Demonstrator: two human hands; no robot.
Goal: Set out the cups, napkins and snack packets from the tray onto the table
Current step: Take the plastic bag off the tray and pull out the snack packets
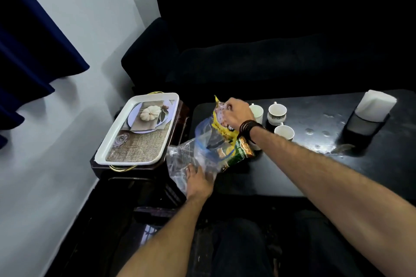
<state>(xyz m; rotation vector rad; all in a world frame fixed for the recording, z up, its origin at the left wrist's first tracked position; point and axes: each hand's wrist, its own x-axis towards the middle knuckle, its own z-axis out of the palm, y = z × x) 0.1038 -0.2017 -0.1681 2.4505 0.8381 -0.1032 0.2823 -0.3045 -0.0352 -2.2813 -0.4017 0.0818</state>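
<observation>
Snack packets (226, 135) stand at the table's (315, 164) left edge, the yellow one pinched at its top by the right hand (236, 114). Left hand (199, 181) grips a clear plastic bag (191, 159) around them, overhanging that edge. Cups (277, 113) crowd just behind; napkins (377, 105) sit in a holder at the far right corner. Tray (137, 128) rests apart on a side stand.

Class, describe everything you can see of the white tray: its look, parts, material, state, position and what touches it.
The tray is a white rectangle with rounded corners and a raised rim, seemingly plastic or melamine. Its floor carries a printed picture of a pale pumpkin on a plate over burlap. Gold curved handles show at both short ends. Nothing lies in it. It rests flat on a dark stand left of the black table; neither hand touches it.
</observation>
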